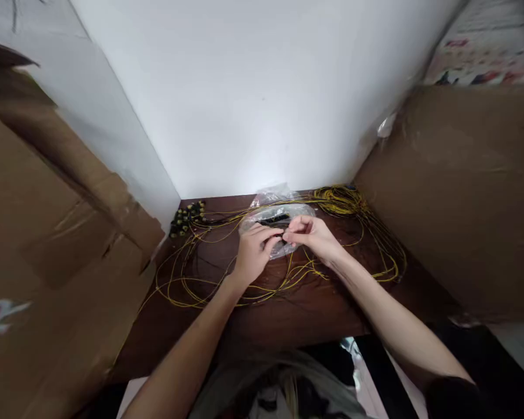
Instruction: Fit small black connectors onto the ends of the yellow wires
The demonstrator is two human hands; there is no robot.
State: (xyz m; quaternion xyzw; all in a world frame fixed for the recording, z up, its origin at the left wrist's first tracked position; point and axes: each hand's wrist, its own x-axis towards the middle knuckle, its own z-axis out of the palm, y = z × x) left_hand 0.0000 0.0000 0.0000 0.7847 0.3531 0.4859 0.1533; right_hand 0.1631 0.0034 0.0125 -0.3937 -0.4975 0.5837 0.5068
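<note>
Head view shows both of our hands at work over a dark brown surface (pixel 297 314), with their fingertips almost meeting. Our left grip (pixel 252 249) is closed in a pinch, thumb against fingers, on a small dark piece (pixel 283 233); our right grip (pixel 317 237) pinches at the same piece from the other side, its thumb and forefinger drawn together. The piece sits right between the two grips, mostly covered by our fingers, so we cannot tell exactly what it is. Just beyond and beneath both grips lies a clear plastic bag (pixel 250 221), crumpled, with dark items (pixel 276 220) showing in it. Left of our left grip and farther from us, we have a cluster of black connectors (pixel 187 219) with yellowish ends, gathered close together. To the right of our right grip and beyond it rests a coil of yellow wire (pixel 338 201). Loose yellow wires (pixel 187 299) loop across the surface on both sides of the grips and pass nearer to us than either. Well out to the left of our left grip stands a cardboard sheet (pixel 65 244); well to the right of our right grip stands a cardboard panel (pixel 467 203). A white panel (pixel 262 99) rises beyond both grips.
</note>
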